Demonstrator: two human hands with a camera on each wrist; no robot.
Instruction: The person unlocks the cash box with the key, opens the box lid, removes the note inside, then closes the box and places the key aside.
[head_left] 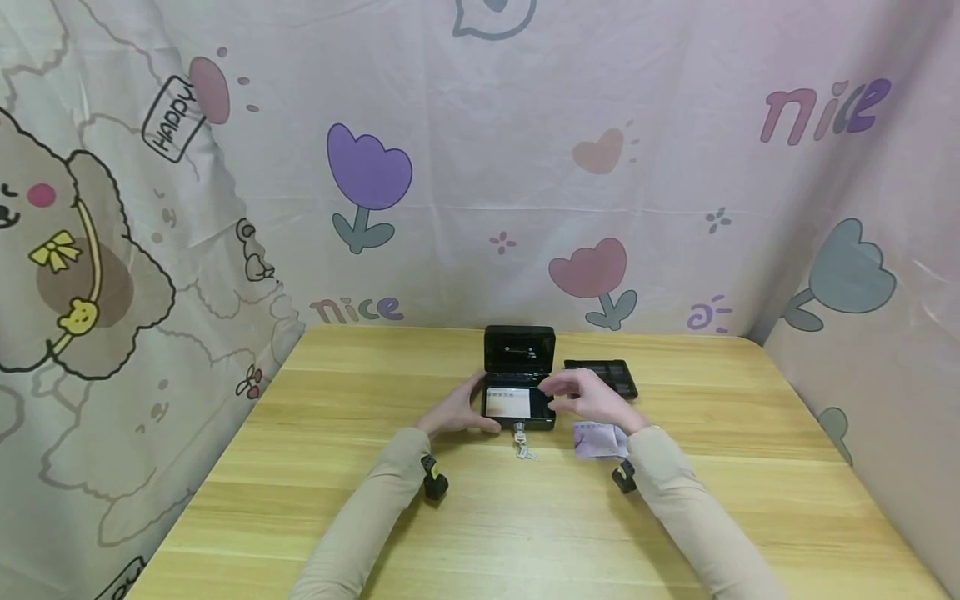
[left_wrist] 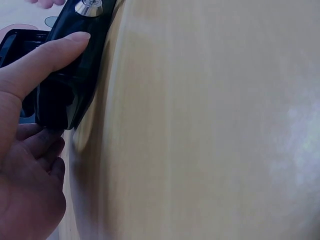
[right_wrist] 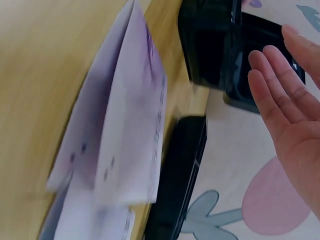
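A small black cash box [head_left: 520, 360] stands on the table with its lid raised. Inside it lies a whitish-tan slip of paper [head_left: 507, 403] that looks like a banknote. My left hand [head_left: 456, 412] holds the box's left end, thumb on the front wall and fingers round the side. Keys [head_left: 522, 447] hang from the lock at the front. Over the box's right end hovers my right hand [head_left: 588, 395]. Its fingers are extended and slightly bent, with nothing between them in the right wrist view.
Folded purple paper notes [head_left: 598, 439] lie on the table right of the box, below my right wrist. Behind them sits a black compartment tray [head_left: 621, 379]. A printed cloth [head_left: 465, 167] hangs along the table's back edge.
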